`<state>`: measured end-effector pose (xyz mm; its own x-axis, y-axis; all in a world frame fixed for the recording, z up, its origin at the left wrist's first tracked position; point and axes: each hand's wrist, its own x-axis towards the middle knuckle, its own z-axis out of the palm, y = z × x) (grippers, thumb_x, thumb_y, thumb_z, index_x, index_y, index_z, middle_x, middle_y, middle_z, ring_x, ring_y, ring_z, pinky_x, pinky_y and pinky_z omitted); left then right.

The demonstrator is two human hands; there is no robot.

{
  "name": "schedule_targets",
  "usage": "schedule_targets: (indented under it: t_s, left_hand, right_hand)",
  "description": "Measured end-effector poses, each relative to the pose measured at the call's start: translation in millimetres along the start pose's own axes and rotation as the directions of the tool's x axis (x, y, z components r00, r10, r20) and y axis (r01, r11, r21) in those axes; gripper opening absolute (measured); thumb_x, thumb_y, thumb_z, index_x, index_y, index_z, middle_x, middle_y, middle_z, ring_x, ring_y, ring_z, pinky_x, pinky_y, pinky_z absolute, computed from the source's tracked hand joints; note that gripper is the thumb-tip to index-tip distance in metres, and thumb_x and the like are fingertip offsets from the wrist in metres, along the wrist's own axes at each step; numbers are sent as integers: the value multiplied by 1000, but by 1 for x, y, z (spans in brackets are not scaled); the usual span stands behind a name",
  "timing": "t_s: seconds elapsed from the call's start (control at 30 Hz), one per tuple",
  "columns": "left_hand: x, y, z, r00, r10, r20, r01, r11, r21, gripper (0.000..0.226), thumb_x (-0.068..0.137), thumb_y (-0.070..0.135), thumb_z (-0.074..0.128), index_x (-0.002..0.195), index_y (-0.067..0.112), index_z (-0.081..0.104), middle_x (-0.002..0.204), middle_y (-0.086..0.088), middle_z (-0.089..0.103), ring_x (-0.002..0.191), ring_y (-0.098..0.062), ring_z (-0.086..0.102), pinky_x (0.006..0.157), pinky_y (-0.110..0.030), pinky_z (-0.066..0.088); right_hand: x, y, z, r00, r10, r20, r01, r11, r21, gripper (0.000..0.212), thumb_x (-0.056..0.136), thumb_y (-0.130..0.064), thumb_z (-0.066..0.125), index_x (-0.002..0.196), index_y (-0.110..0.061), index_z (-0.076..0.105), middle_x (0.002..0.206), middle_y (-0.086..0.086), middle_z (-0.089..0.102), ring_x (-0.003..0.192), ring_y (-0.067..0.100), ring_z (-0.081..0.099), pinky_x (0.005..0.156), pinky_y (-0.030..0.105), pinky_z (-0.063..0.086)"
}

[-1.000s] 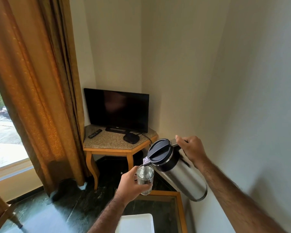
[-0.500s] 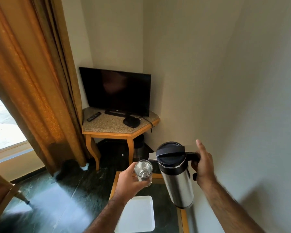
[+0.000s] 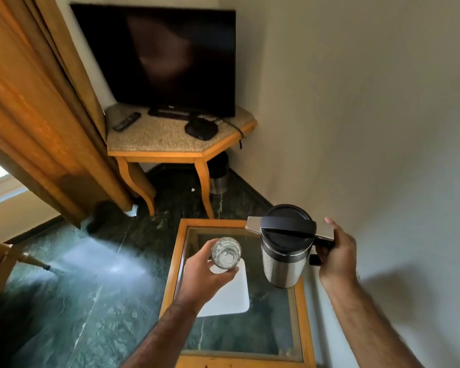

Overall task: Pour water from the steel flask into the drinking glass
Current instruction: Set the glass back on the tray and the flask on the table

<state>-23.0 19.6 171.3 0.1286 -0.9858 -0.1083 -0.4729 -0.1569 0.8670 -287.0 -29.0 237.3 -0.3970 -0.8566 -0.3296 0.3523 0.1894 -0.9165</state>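
So the tall brushed-steel flask with the black lid (image 3: 283,257) is upright, gripped by its black side handle in the right hand (image 3: 335,254), fingers curled shut around the handle and thumb sticking up by the lid's steel lever. It's over the far right corner of the glass-topped, wood-framed bench (image 3: 300,325); I can't tell if its base is touching. Just left of it, not touching, is the clear ribbed drinking glass (image 3: 225,253), mouth up, pinched around its side by the left hand (image 3: 205,277), fingers closed on it. Some water seems to sit in the bottom.

Count: one flask, one glass, two hands. One white rounded-corner tray (image 3: 230,296) lies on the bench under the glass. Further back there's one black flat-screen TV (image 3: 165,59) on a stone-topped corner table (image 3: 154,139).
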Motion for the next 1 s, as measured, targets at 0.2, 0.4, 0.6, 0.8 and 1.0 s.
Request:
schedule_targets:
  t_s: [0.2,0.4,0.6,0.8,1.0]
  left_hand:
    - [13,-70,43,999,-31,10,30,997,76,71,68,31,100,130,31,66,116,21,72,111,-10,69,93,-11,56]
    - [27,-152,92,991,-120,54,116,990,76,74,68,26,100,132,32,64,123,11,72,118,-18,68,103,-41,62]
    - [36,-222,137,985,-154,77,144,982,124,74,70,26,99,134,33,63,129,10,70,120,-17,65,108,-44,58]
    - [42,-260,162,977,-202,68,192,973,126,71,72,25,98,130,41,59,129,12,68,118,-15,63,109,-45,57]
    - [54,-279,172,969,-240,64,230,965,127,73,73,27,98,129,45,55,127,14,65,116,-14,63,109,-41,55]
  right_hand:
    - [32,80,-24,995,41,-87,-33,995,97,23,74,-27,58,59,-25,76,56,-4,56,55,18,52,54,27,31]
    - [68,160,-51,991,54,-124,-34,987,160,18,76,-26,57,62,-20,67,50,-6,42,47,13,37,53,28,23]
    - [99,222,-70,980,46,-192,-13,986,167,26,77,-24,55,51,-23,62,46,-8,43,40,8,35,43,25,21]
    - [117,256,-77,976,50,-211,-14,986,165,22,75,-21,54,54,-24,56,50,-4,36,45,11,28,52,34,12]
    - [117,273,-73,988,32,-149,-2,980,199,34,80,-21,50,46,-24,52,40,-6,32,37,11,27,44,27,17]
